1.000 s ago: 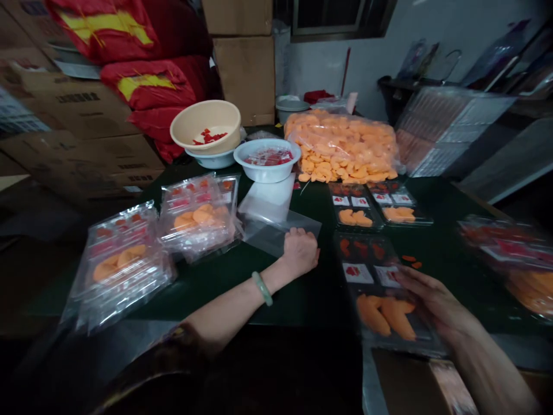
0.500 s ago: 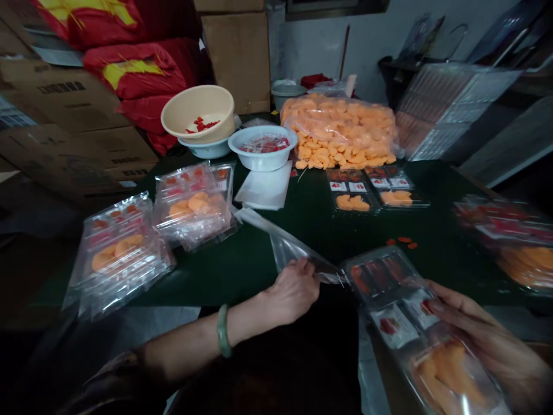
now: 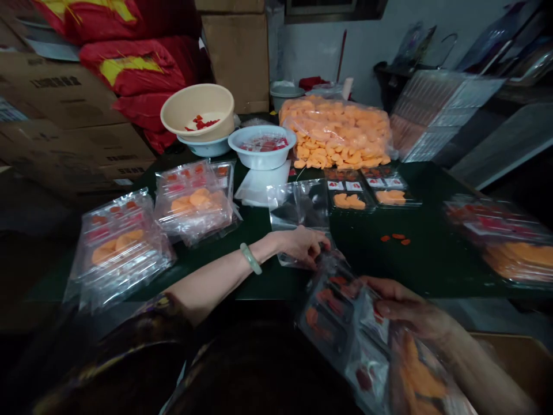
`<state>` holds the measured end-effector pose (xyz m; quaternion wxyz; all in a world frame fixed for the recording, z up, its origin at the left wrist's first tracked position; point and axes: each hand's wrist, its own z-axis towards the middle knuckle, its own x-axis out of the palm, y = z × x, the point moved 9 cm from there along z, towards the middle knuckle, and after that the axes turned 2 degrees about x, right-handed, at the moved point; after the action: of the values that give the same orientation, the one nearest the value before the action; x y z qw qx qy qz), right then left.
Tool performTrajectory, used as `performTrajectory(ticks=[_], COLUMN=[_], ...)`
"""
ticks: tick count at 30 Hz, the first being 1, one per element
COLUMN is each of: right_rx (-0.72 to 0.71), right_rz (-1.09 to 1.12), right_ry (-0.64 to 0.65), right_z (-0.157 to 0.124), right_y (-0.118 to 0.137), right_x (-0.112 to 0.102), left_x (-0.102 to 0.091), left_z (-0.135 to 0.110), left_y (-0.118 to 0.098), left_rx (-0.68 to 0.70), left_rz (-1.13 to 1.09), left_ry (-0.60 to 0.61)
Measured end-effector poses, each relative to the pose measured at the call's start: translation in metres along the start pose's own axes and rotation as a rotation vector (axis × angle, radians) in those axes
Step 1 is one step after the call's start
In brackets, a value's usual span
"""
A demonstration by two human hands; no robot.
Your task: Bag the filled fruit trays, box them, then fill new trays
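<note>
The filled tray [image 3: 339, 323] has shifted left since the earlier frame, slanting across the lower centre-right. The right hand [image 3: 410, 308] holds its right edge between thumb and fingers. The left hand [image 3: 302, 245], mid-frame, curls its fingers narrowly over the clear bag [image 3: 298, 204]; their grip I cannot tell. Orange pieces [image 3: 337, 135] heap at upper centre.

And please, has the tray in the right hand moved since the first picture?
Yes: the tray has moved nearer the camera, away from the loose orange pieces.
</note>
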<state>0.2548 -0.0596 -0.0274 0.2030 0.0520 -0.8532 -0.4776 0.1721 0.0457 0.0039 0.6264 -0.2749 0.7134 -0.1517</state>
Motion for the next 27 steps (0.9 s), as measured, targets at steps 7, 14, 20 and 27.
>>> performTrajectory(ticks=[7, 14, 20, 27], right_rx=[0.122, 0.162, 0.146, 0.141], right_rz=[0.129, 0.196, 0.046, 0.060], right_ry=[-0.188, -0.229, -0.149, 0.171], right_z=[0.009, 0.006, -0.005, 0.007], right_y=[-0.023, -0.021, -0.020, -0.012], right_x=[-0.039, -0.036, -0.029, 0.017], left_x=[0.004, 0.001, 0.005, 0.007], left_z=[-0.022, -0.039, -0.054, -0.054], left_y=[0.008, 0.007, 0.008, 0.001], left_rx=[0.037, -0.156, -0.372, -0.236], left_rz=[-0.117, 0.112, 0.185, 0.107], left_ry=[-0.179, -0.264, -0.515, -0.578])
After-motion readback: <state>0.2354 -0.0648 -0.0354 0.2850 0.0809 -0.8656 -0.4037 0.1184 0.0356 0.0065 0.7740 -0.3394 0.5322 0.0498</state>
